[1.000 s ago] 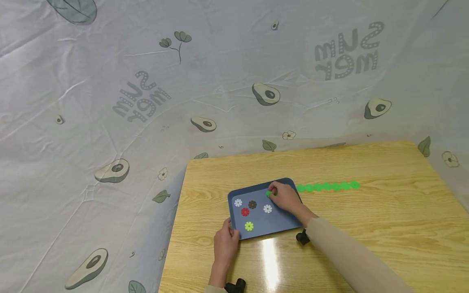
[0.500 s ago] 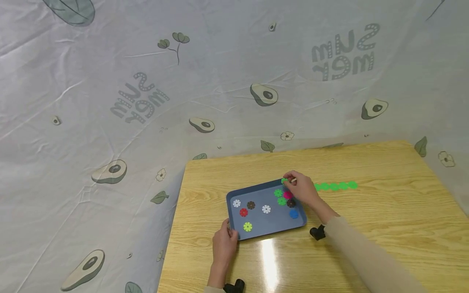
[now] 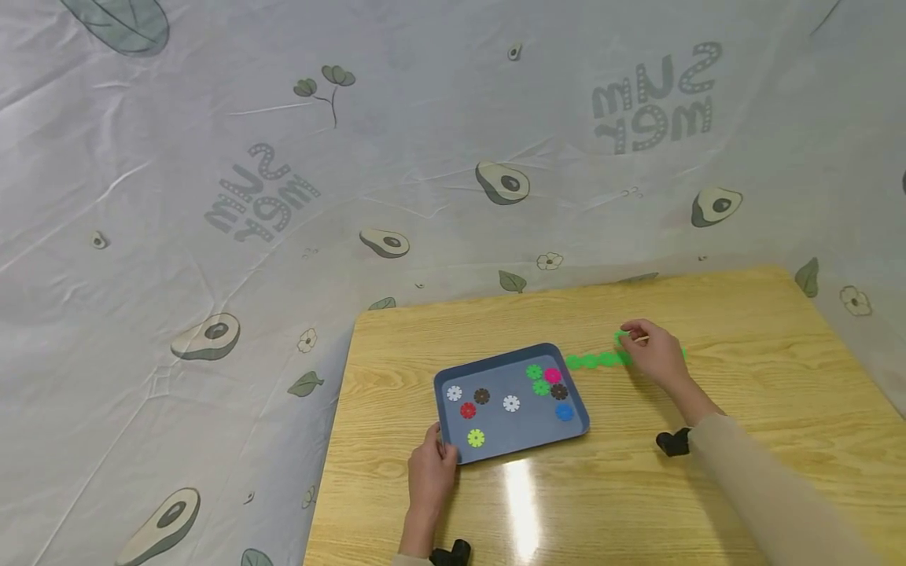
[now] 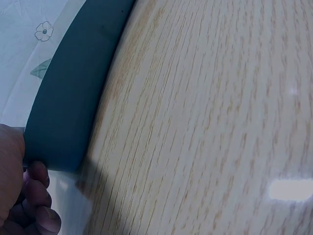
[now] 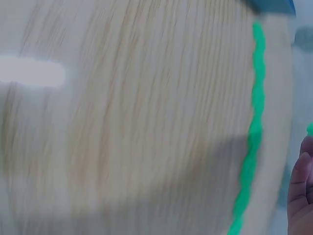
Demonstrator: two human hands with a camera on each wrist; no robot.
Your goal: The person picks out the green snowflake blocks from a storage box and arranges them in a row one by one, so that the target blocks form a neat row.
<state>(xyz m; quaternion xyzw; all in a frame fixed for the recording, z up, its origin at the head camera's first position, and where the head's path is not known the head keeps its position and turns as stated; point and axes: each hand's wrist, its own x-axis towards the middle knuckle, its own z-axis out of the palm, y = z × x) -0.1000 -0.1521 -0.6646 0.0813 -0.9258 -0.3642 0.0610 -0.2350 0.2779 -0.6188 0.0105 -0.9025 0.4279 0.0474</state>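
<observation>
Between the thumb and fingers of my right hand is a green notched disc, pinched just above a row of green discs on the table. The hand hides part of that row in the head view. In the right wrist view, only a sliver of the held disc shows at the fingertips. My left hand grips the near left corner of a grey-blue tray. The left wrist view shows its fingers curled under the tray's outer wall.
Loose notched discs lie in the tray: two green, a pink, a blue, a red, a yellow-green, plus white and brown ones. Behind the wooden table hangs a printed cloth.
My right hand has lifted a green disc out of the tray and carried it right, over the row. The left hand has stayed on the tray corner.
</observation>
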